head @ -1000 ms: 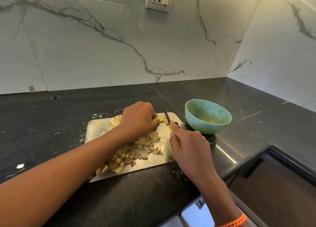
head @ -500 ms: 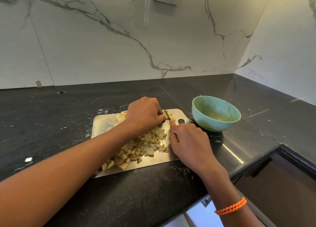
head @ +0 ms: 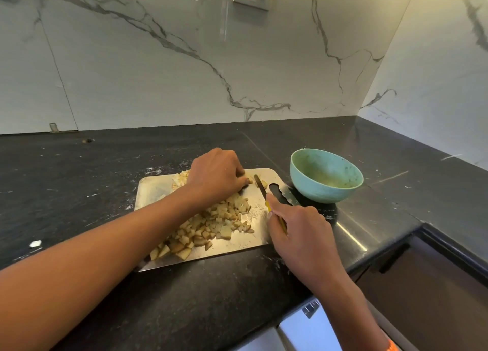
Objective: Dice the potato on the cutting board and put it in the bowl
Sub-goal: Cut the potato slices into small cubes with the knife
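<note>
A person's left hand (head: 216, 175) curls over a potato piece (head: 249, 179) on a steel cutting board (head: 155, 189) as the right hand (head: 298, 231) grips a yellow-handled knife (head: 261, 188). Diced potato (head: 211, 226) lies heaped on the board. The green bowl (head: 326, 176) beside it holds only residue.

The cutting board (head: 158, 189) looks like brushed metal, dull silver with a soft sheen. Just right of it, the bowl (head: 326, 184) seems matt turquoise plastic, speckled inside. Under the board, the countertop (head: 79, 171) is dark polished stone, glossy toward its front edge. Behind the board rises a smooth white veined marble-look wall (head: 158, 73).
</note>
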Available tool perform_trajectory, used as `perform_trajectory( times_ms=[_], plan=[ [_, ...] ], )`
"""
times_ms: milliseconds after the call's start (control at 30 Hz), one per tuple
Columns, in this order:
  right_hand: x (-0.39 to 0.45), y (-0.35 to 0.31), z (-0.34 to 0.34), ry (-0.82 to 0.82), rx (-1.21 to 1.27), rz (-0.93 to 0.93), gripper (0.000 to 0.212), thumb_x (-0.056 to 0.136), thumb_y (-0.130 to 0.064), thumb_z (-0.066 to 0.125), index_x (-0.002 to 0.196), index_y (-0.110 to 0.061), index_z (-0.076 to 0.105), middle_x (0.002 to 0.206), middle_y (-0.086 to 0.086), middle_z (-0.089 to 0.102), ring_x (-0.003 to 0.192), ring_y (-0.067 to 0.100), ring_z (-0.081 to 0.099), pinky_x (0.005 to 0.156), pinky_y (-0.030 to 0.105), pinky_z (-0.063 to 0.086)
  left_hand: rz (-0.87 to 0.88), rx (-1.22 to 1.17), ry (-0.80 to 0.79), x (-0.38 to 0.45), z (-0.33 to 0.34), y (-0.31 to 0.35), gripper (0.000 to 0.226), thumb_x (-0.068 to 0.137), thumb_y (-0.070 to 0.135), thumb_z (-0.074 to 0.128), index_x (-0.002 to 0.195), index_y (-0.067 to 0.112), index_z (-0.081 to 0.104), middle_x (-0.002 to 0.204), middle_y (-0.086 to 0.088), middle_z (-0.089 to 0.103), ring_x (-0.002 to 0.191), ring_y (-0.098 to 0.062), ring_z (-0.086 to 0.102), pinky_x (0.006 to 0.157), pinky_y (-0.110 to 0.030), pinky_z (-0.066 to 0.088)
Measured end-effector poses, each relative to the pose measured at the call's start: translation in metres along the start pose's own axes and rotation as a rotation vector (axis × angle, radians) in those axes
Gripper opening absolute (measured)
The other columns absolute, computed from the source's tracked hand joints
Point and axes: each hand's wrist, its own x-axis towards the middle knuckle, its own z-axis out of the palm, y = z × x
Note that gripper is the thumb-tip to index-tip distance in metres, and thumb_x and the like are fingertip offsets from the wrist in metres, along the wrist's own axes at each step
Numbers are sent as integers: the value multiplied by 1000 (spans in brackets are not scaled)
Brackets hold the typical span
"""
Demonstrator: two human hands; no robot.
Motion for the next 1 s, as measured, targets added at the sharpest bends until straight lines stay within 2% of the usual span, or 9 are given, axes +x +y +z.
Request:
perform_trajectory(
  times_ms=[67, 133, 233, 333, 467, 567, 667, 833, 1000],
  plan=[
    [5, -2, 1, 26, -4, 2, 43, 103, -28, 51, 145, -30, 57, 57, -10, 50, 55, 12, 50, 53, 35, 43, 10, -4, -12, 0, 0, 1, 32, 90, 57, 75, 108, 32, 83, 106, 17, 75, 93, -9, 66, 70, -33, 60],
    [12, -4, 4, 53, -15, 4, 44, 103, -28, 50, 146, -30, 56, 60, -8, 56, 57, 12, 52, 57, 40, 49, 7, -10, -15, 0, -1, 1, 33, 89, 58, 75, 109, 33, 82, 106, 17, 76, 94, -9, 66, 69, -31, 58],
    [24, -7, 9, 52, -54, -5, 45, 104, -29, 48, 148, -30, 54, 75, -3, 69, 69, 19, 59, 62, 39, 49, -38, 1, -14, 2, -5, -4, 38, 84, 63, 77, 107, 33, 82, 102, 17, 77, 90, -10, 68, 68, -31, 59],
    [30, -9, 12, 11, -91, -19, 44, 105, -31, 45, 148, -30, 53, 88, -2, 72, 77, 18, 59, 62, 36, 45, -70, 17, -58, 4, -8, -8, 31, 83, 62, 78, 95, 35, 85, 87, 15, 78, 78, -9, 68, 65, -32, 61],
    [31, -8, 12, -2, -103, -21, 43, 106, -32, 44, 148, -31, 53, 88, -4, 72, 73, 14, 55, 61, 36, 44, -61, 13, -61, 4, -9, -6, 28, 84, 59, 79, 94, 34, 85, 87, 18, 77, 76, -7, 66, 62, -29, 58],
    [31, -6, 15, -45, -115, -37, 44, 106, -33, 40, 149, -32, 51, 89, -5, 71, 78, 16, 62, 65, 40, 52, -50, 17, -59, 3, -9, -6, 27, 84, 59, 79, 95, 35, 85, 89, 18, 77, 78, -7, 66, 61, -28, 57],
    [32, -4, 16, -90, -117, -40, 45, 107, -35, 38, 151, -32, 48, 95, -3, 70, 83, 19, 64, 68, 42, 52, -39, 31, -59, 3, -9, -5, 28, 85, 59, 78, 99, 35, 84, 93, 18, 77, 80, -8, 66, 62, -28, 57],
    [39, -7, 15, -132, -158, -50, 43, 106, -33, 40, 147, -30, 52, 102, -1, 67, 88, 20, 61, 65, 37, 42, -27, 36, -58, 3, -9, -4, 30, 87, 58, 77, 103, 34, 84, 97, 17, 77, 81, -8, 66, 59, -25, 53],
    [33, -5, 12, -136, -139, -30, 45, 105, -33, 41, 149, -30, 52, 91, -2, 65, 81, 19, 61, 67, 41, 51, -42, 20, -41, 2, -6, -2, 29, 87, 56, 77, 102, 32, 84, 92, 18, 77, 75, -7, 65, 58, -25, 55]
  ],
)
